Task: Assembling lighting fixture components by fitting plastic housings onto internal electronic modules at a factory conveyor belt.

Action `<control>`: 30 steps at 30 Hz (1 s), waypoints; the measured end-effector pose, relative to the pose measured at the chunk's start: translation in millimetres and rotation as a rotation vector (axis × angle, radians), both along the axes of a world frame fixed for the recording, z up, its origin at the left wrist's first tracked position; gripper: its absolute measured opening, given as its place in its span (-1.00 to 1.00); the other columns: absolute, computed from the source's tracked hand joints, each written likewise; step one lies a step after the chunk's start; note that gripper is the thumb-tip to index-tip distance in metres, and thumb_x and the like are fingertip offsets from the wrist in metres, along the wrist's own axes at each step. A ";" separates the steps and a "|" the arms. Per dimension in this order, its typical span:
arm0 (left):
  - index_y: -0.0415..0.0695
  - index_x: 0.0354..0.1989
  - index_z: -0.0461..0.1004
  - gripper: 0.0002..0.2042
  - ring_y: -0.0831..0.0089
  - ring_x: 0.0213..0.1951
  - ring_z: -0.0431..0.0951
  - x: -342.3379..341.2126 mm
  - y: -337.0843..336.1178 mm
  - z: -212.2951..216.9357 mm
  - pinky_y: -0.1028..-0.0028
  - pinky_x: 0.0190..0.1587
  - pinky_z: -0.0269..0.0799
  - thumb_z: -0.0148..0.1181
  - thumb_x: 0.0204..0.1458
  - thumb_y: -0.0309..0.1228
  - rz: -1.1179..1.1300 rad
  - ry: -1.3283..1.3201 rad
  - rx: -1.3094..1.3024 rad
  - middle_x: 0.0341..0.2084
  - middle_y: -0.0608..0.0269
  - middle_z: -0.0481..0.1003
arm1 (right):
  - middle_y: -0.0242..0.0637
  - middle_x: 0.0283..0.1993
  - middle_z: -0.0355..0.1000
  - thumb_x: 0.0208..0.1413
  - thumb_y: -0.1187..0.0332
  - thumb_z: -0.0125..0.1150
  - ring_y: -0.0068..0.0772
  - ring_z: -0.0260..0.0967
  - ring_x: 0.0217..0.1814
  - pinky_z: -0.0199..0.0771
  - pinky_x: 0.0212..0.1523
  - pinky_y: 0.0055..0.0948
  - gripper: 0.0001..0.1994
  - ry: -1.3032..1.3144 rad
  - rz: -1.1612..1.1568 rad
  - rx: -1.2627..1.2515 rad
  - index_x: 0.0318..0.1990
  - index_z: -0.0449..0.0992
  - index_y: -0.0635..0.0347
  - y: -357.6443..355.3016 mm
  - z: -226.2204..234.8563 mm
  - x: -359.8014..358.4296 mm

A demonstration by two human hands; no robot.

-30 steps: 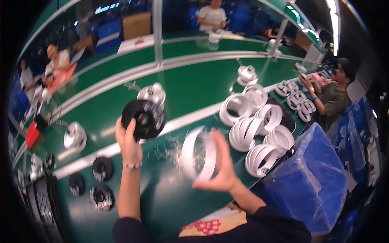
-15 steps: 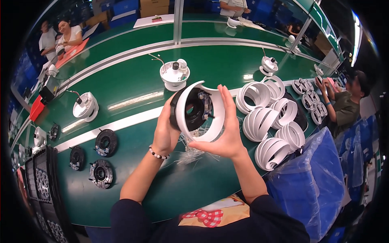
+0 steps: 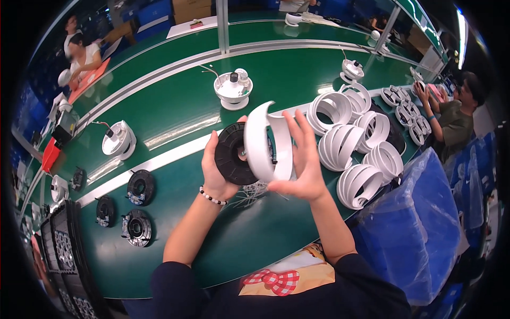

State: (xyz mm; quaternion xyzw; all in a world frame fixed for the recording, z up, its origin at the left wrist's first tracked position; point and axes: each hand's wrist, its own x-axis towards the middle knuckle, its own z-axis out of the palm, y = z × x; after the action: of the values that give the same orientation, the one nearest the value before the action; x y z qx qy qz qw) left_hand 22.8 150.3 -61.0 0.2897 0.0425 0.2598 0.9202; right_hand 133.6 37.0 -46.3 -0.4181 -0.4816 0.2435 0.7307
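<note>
My left hand [image 3: 217, 178] is closed on a black round disc [image 3: 229, 158], its thumb and palm along the disc's left and lower edge. A white plastic ring housing [image 3: 258, 146] with a curved cutout on top stands upright against the disc's right side. Around the right rim of this ring, my right hand [image 3: 308, 173] grips with thumb below and fingers above. The ring partly covers the disc, and how far the disc sits inside it is hard to see. Thin white cable ties [image 3: 249, 195] lie in a heap on the table under the hands.
Three black discs with circuit boards [image 3: 139, 227] lie at left. Stacked white rings [image 3: 340, 146] stand at right, beside a blue bin lined with plastic [image 3: 406, 228]. White camera-like domes [image 3: 234, 91] stand on the green line behind. A co-worker [image 3: 457, 117] sits at far right.
Both hands have turned the parts: the disc's plain black back now faces me, and the ring's outer wall shows instead of its inside. The whole view has shifted slightly.
</note>
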 end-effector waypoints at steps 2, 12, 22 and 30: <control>-0.15 0.13 0.06 -0.44 0.35 -0.01 0.27 -1.3 -6.1 0.6 0.31 0.05 0.16 -0.36 0.05 -0.01 -0.038 -0.098 -0.017 -0.05 0.19 0.29 | 0.14 0.24 -0.30 -0.57 0.29 0.51 -0.14 -0.18 0.28 -0.07 0.20 -0.33 0.22 0.005 -0.009 -0.026 0.20 -0.36 0.35 -6.8 2.2 -3.2; -0.15 0.15 -0.02 -0.30 0.28 0.05 0.22 -9.9 -19.3 0.1 0.32 0.08 0.17 -0.57 0.02 0.18 -0.075 -0.241 0.028 0.05 0.11 0.17 | 0.12 0.19 -0.16 -0.57 0.08 0.44 0.14 -0.20 0.22 -0.13 0.17 -0.11 0.14 -0.858 -0.403 -0.134 0.17 -0.19 0.37 -11.6 7.7 -32.5; -0.25 0.04 0.15 -0.28 0.27 -0.07 0.35 -19.1 -4.7 -10.1 0.32 -0.05 0.35 -0.34 -0.03 0.21 -0.318 -0.290 -0.043 -0.06 0.01 0.28 | 0.06 0.16 -0.09 -0.66 0.09 0.45 0.09 -0.14 0.20 -0.09 0.18 -0.18 0.14 -1.091 -0.168 -0.159 0.15 -0.13 0.38 -10.6 33.5 -12.9; -0.24 0.17 -0.08 -0.28 0.23 -0.04 0.33 -5.3 -19.6 -4.1 0.32 0.04 0.23 -0.01 -0.18 -0.16 -0.150 -0.211 0.005 -0.03 0.00 0.26 | 0.07 0.20 -0.16 -0.57 0.08 0.40 0.10 -0.18 0.22 -0.18 0.19 -0.15 0.13 -0.883 -0.402 -0.142 0.18 -0.21 0.37 -17.4 -0.6 -22.8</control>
State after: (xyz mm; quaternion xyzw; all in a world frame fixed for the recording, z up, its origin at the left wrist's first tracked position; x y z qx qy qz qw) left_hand 17.5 130.7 -65.1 0.2651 -0.0771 0.2196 0.9357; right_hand 110.8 19.7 -47.0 -0.6148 -0.6374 -0.0707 0.4591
